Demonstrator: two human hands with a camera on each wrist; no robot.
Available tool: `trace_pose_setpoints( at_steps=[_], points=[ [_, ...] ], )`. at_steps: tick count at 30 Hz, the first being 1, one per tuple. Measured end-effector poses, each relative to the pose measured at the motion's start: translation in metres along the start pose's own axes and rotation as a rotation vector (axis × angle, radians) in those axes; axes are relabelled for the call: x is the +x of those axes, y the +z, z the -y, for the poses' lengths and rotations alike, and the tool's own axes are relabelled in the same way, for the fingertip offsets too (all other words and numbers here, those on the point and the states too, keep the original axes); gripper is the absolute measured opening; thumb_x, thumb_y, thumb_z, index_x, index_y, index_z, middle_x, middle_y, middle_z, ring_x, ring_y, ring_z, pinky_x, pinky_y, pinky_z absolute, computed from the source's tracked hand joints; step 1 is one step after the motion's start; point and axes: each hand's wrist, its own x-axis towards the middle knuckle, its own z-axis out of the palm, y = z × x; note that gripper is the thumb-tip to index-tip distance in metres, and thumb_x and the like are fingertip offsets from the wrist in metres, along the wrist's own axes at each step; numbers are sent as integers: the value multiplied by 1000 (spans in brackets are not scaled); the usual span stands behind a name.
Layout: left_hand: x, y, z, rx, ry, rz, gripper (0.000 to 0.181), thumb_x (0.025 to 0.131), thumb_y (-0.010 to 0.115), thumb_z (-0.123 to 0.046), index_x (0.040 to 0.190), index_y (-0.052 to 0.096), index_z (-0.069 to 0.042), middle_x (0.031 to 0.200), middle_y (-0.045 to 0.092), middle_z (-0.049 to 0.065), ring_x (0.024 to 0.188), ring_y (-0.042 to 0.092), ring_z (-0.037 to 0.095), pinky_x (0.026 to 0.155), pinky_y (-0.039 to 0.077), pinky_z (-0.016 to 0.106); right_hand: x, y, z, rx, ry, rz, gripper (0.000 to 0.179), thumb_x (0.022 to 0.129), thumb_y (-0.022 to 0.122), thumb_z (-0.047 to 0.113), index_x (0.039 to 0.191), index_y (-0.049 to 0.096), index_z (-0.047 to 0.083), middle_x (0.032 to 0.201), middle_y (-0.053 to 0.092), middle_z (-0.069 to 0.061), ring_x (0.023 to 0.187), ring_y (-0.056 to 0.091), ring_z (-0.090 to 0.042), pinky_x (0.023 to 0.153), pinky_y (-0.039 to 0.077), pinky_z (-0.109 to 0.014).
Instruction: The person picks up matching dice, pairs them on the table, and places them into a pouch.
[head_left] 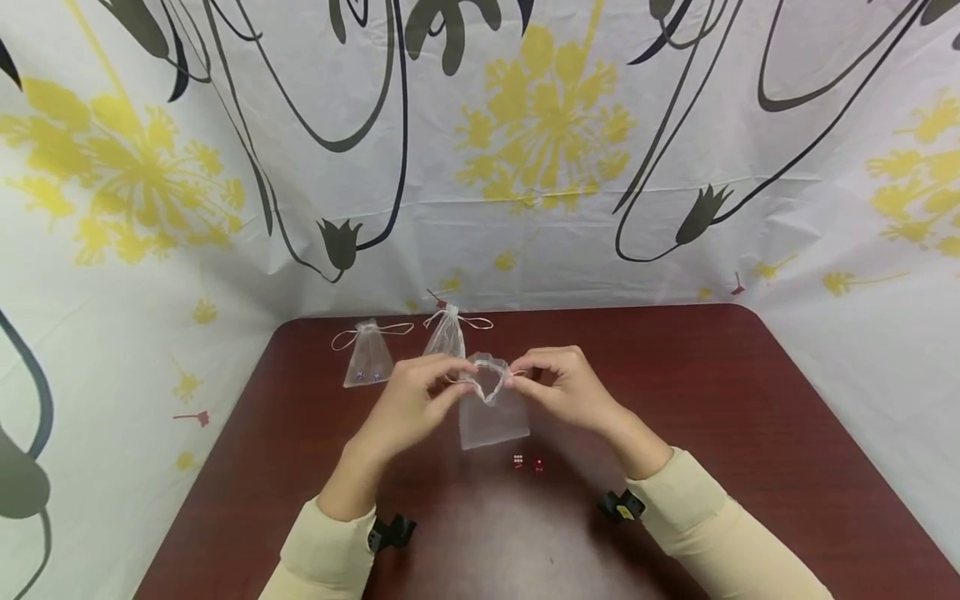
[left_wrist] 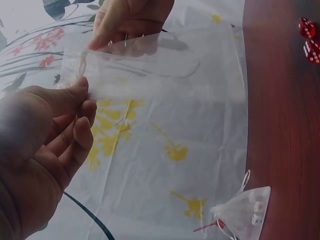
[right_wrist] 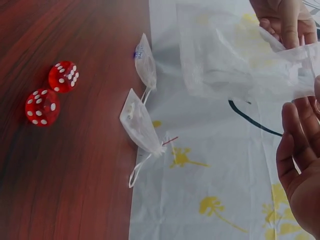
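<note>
A sheer white drawstring organza bag (head_left: 493,423) hangs from both hands, its gathered mouth partly spread. My left hand (head_left: 411,402) pinches one side of the mouth between thumb and fingers; in the left wrist view the thumb presses on the bag (left_wrist: 165,75). On the opposite side, my right hand (head_left: 564,385) pinches the rim near the cord. Two red dice with white dots lie on the table just in front of the bag, one die (head_left: 518,460) left of the other die (head_left: 538,465). The right wrist view shows both dice (right_wrist: 64,76) close up.
Two tied organza bags lie at the table's back left: one bag (head_left: 369,360) holds small bluish dice, and another bag (head_left: 447,333) stands partly behind my left hand. The dark red table (head_left: 720,400) ends at a patterned cloth backdrop (head_left: 450,167).
</note>
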Motion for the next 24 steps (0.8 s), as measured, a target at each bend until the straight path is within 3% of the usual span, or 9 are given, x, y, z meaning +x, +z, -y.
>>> trace_pose_setpoints(
  at_steps=[3,7,11,15,19,24],
  points=[
    [-1,-3,3,13,-11,-12,17,85,80,-1,102,76,-4,91,73,1,69,62,7,63,55,25,-1,-1,2,-9,13,2,13,78,79,-13,87,73,-5,76,69,-8,67,59,-9,51,49,-20],
    [-1,-6,8,45,-4,-33,16,84,80,0,100,76,-4,91,74,2,67,60,9,61,55,32,-14,1,-24,-62,31,-5,23,76,83,-8,96,73,-2,82,70,-10,68,62,-16,52,52,-29],
    [-1,-7,13,57,8,-52,17,84,81,0,99,76,-4,93,75,3,68,60,9,61,55,29,-31,2,-46,-92,110,-14,36,78,86,2,111,70,2,89,70,-8,74,65,-21,56,54,-35],
    [-1,-8,15,59,17,-76,17,83,82,-1,98,76,-5,92,75,2,67,61,9,61,53,24,-51,9,-59,-98,220,4,44,82,85,10,121,66,1,94,70,-6,78,66,-20,62,55,-33],
    [-2,-9,16,61,17,-86,17,82,82,-1,98,77,-6,92,75,1,67,61,8,61,53,24,-70,22,-69,-147,294,68,44,84,85,20,119,66,0,93,70,-4,79,66,-18,69,56,-31],
    [-2,-9,18,58,16,-86,18,83,81,0,98,76,-6,92,75,1,68,62,8,62,53,24,-90,35,-83,-212,282,221,35,86,83,30,107,72,4,92,70,0,81,65,-13,73,55,-30]
  ],
)
